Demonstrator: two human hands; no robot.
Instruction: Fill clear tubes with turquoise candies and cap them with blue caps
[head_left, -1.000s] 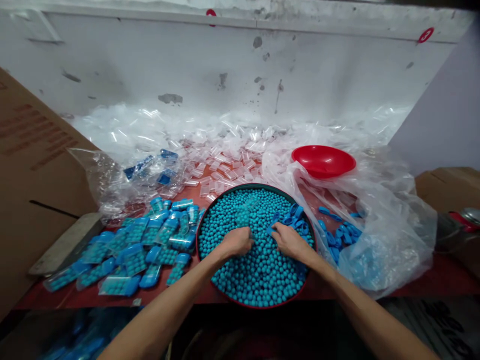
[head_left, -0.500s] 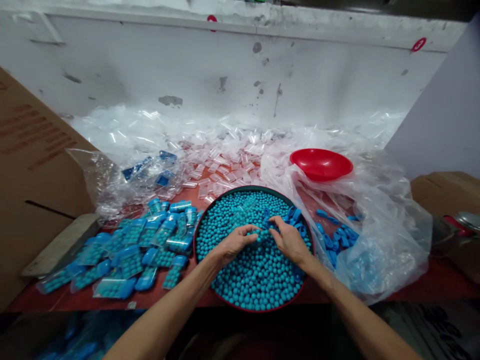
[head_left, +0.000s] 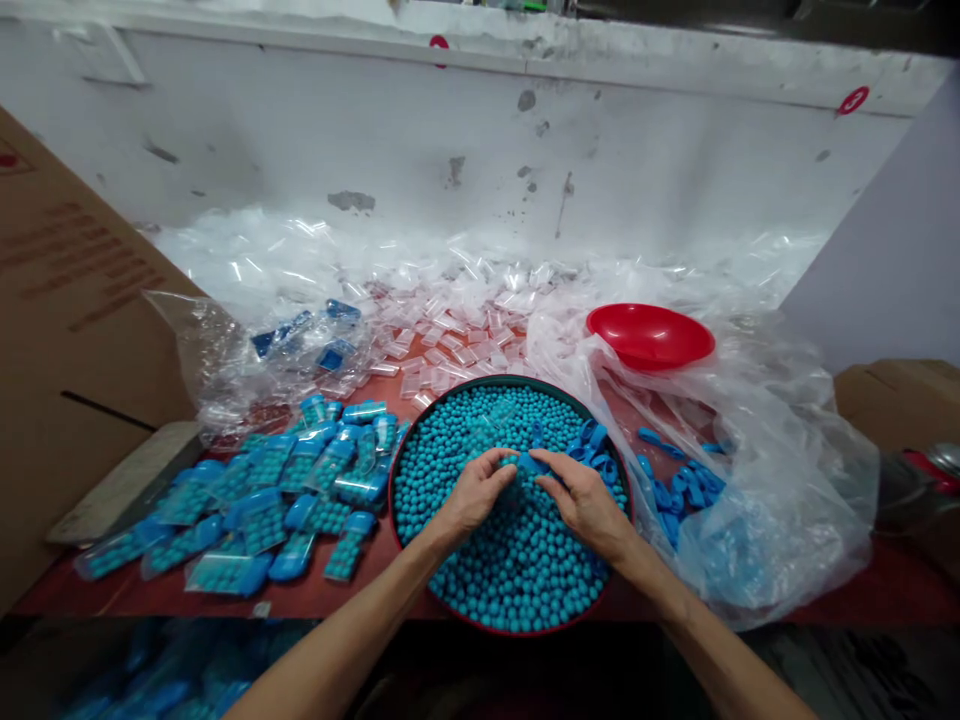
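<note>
I am viewing both hands working low over a round, dark basin with a red rim [head_left: 504, 379], filled with small turquoise beads [head_left: 517, 590].

Left hand [head_left: 472, 495]: thumb and forefinger are pinching what is appearing to be a small clear plastic container [head_left: 519, 462], only partly visible. Right hand [head_left: 589, 500]: thumb and forefinger are closing on a small blue plastic cap [head_left: 534, 462], meeting the container between the two hands. I cannot tell whether the cap is sitting square.

Findings, in my judgement: the container's mouth is lying hidden behind the fingertips, so a tilt could be spilling beads, though the basin directly beneath both hands would be catching most. A bead lodging at the mouth could be holding the cap crooked. Fingertip grip on smooth plastic is leaving little margin; pressing off-centre could be shooting the cap out.

Loose blue plastic caps [head_left: 596, 440] are lying just beyond the right hand, on the beads; a sweeping wrist could be burying some. The crumpled translucent plastic bag [head_left: 787, 500] is spreading to the right of the right hand, and the forearm could be snagging it. Filled, blue-capped clear containers [head_left: 270, 520] are piling up left of the left hand, where an elbow could be scattering them.
</note>
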